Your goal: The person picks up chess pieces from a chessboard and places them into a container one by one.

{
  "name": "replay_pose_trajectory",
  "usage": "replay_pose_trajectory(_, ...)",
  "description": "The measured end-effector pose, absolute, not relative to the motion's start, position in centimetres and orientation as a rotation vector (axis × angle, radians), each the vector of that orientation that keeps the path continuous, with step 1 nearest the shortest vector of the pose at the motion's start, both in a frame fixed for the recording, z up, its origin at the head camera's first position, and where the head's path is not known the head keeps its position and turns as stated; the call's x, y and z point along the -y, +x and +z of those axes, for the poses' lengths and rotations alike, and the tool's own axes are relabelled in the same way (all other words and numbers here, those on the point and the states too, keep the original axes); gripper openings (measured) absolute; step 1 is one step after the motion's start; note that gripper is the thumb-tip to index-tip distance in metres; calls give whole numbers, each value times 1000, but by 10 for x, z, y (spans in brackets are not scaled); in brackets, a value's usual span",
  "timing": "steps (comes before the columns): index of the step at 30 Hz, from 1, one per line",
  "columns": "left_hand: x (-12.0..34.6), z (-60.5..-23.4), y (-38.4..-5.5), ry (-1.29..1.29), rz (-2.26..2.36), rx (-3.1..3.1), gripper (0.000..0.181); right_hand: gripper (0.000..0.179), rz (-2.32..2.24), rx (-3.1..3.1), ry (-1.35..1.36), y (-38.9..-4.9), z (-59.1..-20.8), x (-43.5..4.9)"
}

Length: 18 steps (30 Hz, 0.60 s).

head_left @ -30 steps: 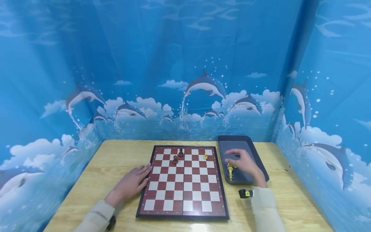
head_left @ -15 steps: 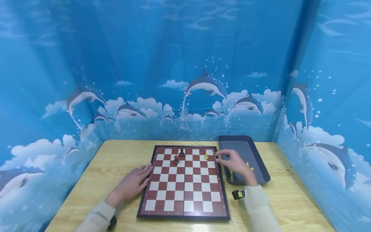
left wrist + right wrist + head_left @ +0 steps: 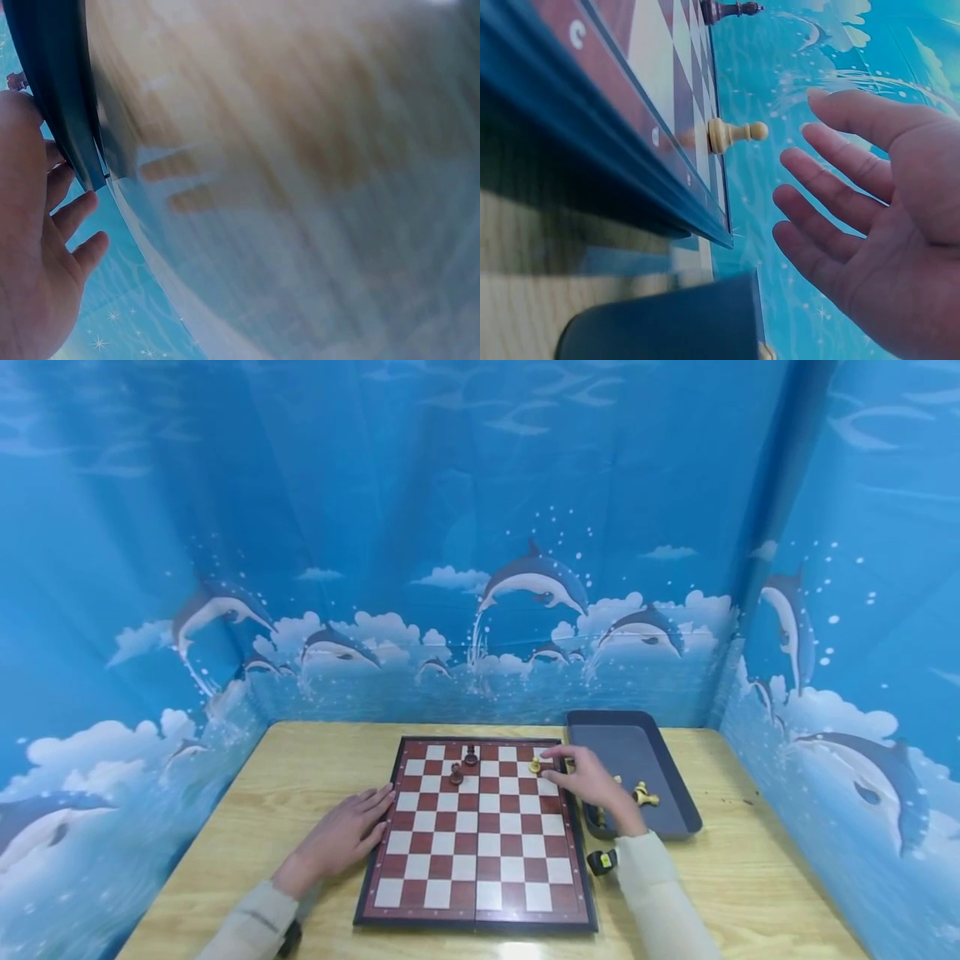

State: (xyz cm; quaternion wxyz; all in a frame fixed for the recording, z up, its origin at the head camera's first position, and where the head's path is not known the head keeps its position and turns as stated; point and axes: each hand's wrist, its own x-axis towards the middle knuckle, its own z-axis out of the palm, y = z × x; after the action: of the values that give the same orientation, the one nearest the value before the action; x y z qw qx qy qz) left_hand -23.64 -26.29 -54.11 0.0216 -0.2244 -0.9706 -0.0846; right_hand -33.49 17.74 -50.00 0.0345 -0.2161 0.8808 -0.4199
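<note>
A yellow pawn (image 3: 535,765) stands upright on the chessboard (image 3: 498,847) near its far right corner. My right hand (image 3: 588,777) reaches in from the right, its thumb and index fingertips spread close beside the pawn. In the right wrist view that hand (image 3: 885,202) shows extended, separated fingers and holds nothing, with a gap between it and the pawn (image 3: 735,133). My left hand (image 3: 337,835) rests its fingertips against the board's left edge, fingers extended. The left wrist view has this hand (image 3: 37,240) at the board's dark frame (image 3: 64,97).
Two dark chess pieces, one further back (image 3: 470,756) and one nearer (image 3: 456,774), stand upright near the board's far side. A dark grey tray (image 3: 615,743) right of the board holds several yellow chess pieces (image 3: 643,794). A dolphin-print curtain (image 3: 375,568) encloses the wooden table (image 3: 300,760).
My right hand has moved left from over the tray to beside the pawn, uncovering yellow pieces in the tray. My left hand keeps its place at the board's edge.
</note>
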Motion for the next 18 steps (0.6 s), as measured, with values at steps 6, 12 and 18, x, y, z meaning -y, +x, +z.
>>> replay_pose_trajectory(6, 264, -542, -236, -682, -257, 3025, 58, 35, -1265, -2699, -662, -343, -501, -171)
replay_pose_trajectory(12, 263, -540, -236, -675, -266, 3037, 58, 37, -1271, -2697, -656, -350, -500, -165)
replay_pose_trajectory(18, 263, -541, -236, -679, -271, 3018, 58, 37, -1341, -2649, -620, -357, -506, -160)
